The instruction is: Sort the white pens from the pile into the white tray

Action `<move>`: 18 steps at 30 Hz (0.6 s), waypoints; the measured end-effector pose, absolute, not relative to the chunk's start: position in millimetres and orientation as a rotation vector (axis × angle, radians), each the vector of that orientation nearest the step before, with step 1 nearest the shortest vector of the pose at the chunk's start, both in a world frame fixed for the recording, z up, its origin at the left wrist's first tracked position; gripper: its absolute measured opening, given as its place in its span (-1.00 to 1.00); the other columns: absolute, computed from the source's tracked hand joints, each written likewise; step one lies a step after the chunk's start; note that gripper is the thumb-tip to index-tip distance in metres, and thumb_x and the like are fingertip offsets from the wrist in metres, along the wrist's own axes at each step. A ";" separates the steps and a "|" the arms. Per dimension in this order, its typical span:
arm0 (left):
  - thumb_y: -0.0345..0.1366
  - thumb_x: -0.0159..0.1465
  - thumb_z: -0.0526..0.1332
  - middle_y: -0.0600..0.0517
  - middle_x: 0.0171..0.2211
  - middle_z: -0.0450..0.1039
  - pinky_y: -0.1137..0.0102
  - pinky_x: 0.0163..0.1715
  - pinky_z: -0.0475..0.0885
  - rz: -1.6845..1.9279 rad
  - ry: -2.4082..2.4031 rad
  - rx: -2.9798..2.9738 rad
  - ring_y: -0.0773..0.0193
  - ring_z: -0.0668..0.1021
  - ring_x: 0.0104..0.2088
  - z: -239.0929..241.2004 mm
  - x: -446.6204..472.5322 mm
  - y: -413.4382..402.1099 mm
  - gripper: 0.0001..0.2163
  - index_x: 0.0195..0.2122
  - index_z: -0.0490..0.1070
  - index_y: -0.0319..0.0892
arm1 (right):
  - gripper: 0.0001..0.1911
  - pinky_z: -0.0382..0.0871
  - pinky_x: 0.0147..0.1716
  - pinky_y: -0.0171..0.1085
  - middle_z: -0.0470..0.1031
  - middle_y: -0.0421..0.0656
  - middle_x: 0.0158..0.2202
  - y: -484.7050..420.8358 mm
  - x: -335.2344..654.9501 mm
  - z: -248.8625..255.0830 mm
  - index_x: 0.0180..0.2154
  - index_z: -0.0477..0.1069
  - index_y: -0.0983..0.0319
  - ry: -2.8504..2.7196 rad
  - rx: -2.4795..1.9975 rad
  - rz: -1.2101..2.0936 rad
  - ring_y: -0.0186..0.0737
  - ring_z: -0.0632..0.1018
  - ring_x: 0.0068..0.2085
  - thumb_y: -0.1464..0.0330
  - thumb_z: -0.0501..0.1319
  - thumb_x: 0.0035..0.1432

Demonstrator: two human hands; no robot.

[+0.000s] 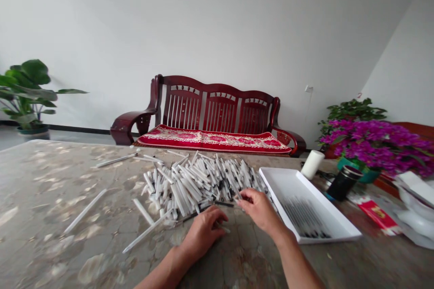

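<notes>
A heap of white, translucent pens (190, 185), some with black ends, lies in the middle of the table. My left hand (203, 230) rests on the tabletop in front of the heap with its fingers curled. A short pale end, apparently of a pen, shows beneath its fingertips. At the heap's right front edge, my right hand (257, 207) pinches a thin whitish pen between thumb and fingers; most of it is hidden. To the right stands a shallow white box (339, 235) with a row of pens (303, 216) side by side, black ends towards me.
Loose white tubes (84, 211) lie left of the heap on the patterned table (68, 262). Beyond the box are a white roll (312, 164), a black cup (344, 183), a red packet (378, 214) and purple flowers (376, 142). A wooden bench (217, 108) stands behind the table.
</notes>
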State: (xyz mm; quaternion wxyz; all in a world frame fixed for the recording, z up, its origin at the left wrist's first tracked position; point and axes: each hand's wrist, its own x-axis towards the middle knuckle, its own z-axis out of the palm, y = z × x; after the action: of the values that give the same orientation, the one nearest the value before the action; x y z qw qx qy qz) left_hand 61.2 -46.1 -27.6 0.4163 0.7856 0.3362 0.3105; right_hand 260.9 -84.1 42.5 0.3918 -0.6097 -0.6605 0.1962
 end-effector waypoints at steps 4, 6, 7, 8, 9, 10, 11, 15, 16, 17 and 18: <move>-0.53 0.02 0.19 0.01 -0.23 0.51 0.43 -0.22 0.37 0.729 0.822 2.125 0.23 0.54 -0.24 -27.5 58.4 -45.1 -0.74 -0.28 0.52 -0.14 | -0.78 0.33 -0.51 -0.38 0.54 -0.22 -0.47 -93.4 294.1 51.6 -0.30 0.56 0.25 -1.549 -1.579 0.504 -0.27 0.51 -0.46 0.27 0.21 0.10; -0.53 0.04 0.18 0.01 -0.23 0.51 0.43 -0.20 0.36 0.714 0.806 2.158 0.22 0.54 -0.21 -28.5 57.5 -44.5 -0.75 -0.28 0.51 -0.13 | -0.76 0.34 -0.54 -0.37 0.54 -0.20 -0.48 -98.8 323.7 51.7 -0.29 0.56 0.24 -1.510 -1.630 0.433 -0.24 0.54 -0.47 0.25 0.21 0.09; -0.53 0.05 0.17 0.01 -0.22 0.51 0.43 -0.19 0.36 0.708 0.800 2.165 0.22 0.54 -0.21 -28.9 57.1 -44.3 -0.75 -0.28 0.51 -0.13 | -0.75 0.37 -0.53 -0.36 0.54 -0.19 -0.46 -101.8 341.9 51.3 -0.29 0.56 0.22 -1.501 -1.664 0.375 -0.20 0.56 -0.44 0.24 0.19 0.09; -0.52 0.06 0.17 0.01 -0.22 0.51 0.42 -0.18 0.36 0.702 0.794 2.169 0.22 0.54 -0.20 -29.3 56.9 -44.2 -0.76 -0.28 0.51 -0.13 | -0.74 0.41 -0.49 -0.33 0.56 -0.16 -0.42 -105.1 362.0 50.9 -0.28 0.57 0.22 -1.504 -1.706 0.284 -0.18 0.57 -0.41 0.24 0.17 0.11; -0.52 0.06 0.17 0.01 -0.22 0.51 0.42 -0.18 0.36 0.696 0.789 2.172 0.21 0.54 -0.19 -29.6 56.7 -44.0 -0.76 -0.28 0.50 -0.13 | -0.74 0.44 -0.43 -0.30 0.58 -0.13 -0.37 -108.7 383.2 50.5 -0.28 0.57 0.21 -1.513 -1.761 0.147 -0.16 0.58 -0.38 0.26 0.15 0.12; -0.52 0.07 0.17 0.01 -0.22 0.51 0.42 -0.17 0.36 0.690 0.784 2.174 0.21 0.54 -0.19 -30.0 56.6 -43.6 -0.76 -0.28 0.50 -0.13 | -0.75 0.46 -0.34 -0.27 0.59 -0.10 -0.33 -112.6 404.8 50.4 -0.29 0.58 0.22 -1.533 -1.831 -0.017 -0.14 0.59 -0.34 0.28 0.16 0.11; -0.52 0.07 0.17 0.00 -0.21 0.51 0.41 -0.16 0.36 0.685 0.778 2.177 0.21 0.54 -0.18 -30.5 56.6 -43.2 -0.77 -0.28 0.50 -0.13 | -0.76 0.46 -0.24 -0.24 0.60 -0.06 -0.27 -116.9 426.2 50.4 -0.28 0.59 0.22 -1.578 -1.899 -0.161 -0.10 0.61 -0.25 0.31 0.16 0.11; -0.51 0.08 0.17 0.00 -0.20 0.51 0.41 -0.14 0.36 0.694 0.744 2.185 0.20 0.54 -0.17 -34.3 57.1 -40.3 -0.77 -0.29 0.50 -0.13 | -0.71 0.40 -0.23 -0.30 0.59 -0.04 -0.17 -135.4 498.1 48.6 -0.25 0.60 0.18 -1.773 -2.211 -0.418 -0.16 0.62 -0.24 0.43 0.09 0.19; -0.51 0.08 0.16 0.00 -0.20 0.51 0.41 -0.14 0.36 0.698 0.736 2.186 0.20 0.54 -0.17 -35.3 57.2 -39.6 -0.78 -0.29 0.50 -0.12 | -0.70 0.39 -0.26 -0.32 0.59 -0.05 -0.17 -139.6 511.7 47.4 -0.26 0.60 0.17 -1.813 -2.274 -0.456 -0.20 0.61 -0.28 0.46 0.08 0.19; -0.51 0.09 0.17 0.01 -0.21 0.51 0.41 -0.14 0.36 0.701 0.729 2.187 0.20 0.54 -0.17 -36.2 57.3 -39.1 -0.78 -0.29 0.50 -0.12 | -0.71 0.38 -0.28 -0.34 0.58 -0.06 -0.18 -143.1 523.7 45.9 -0.28 0.59 0.17 -1.840 -2.311 -0.513 -0.24 0.61 -0.31 0.49 0.10 0.16; -0.50 0.09 0.17 0.01 -0.21 0.51 0.41 -0.14 0.37 0.701 0.724 2.188 0.20 0.53 -0.17 -36.7 57.3 -38.8 -0.79 -0.29 0.50 -0.12 | -0.72 0.37 -0.29 -0.36 0.58 -0.07 -0.19 -145.9 534.2 44.4 -0.31 0.59 0.17 -1.853 -2.322 -0.590 -0.26 0.60 -0.33 0.52 0.11 0.13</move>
State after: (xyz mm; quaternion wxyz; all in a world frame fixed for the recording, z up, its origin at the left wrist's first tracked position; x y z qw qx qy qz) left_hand 57.3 -38.8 -36.7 0.3581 0.8480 0.2805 0.2718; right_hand 534.2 -145.9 44.4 0.0561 -0.7654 -0.6109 -0.1944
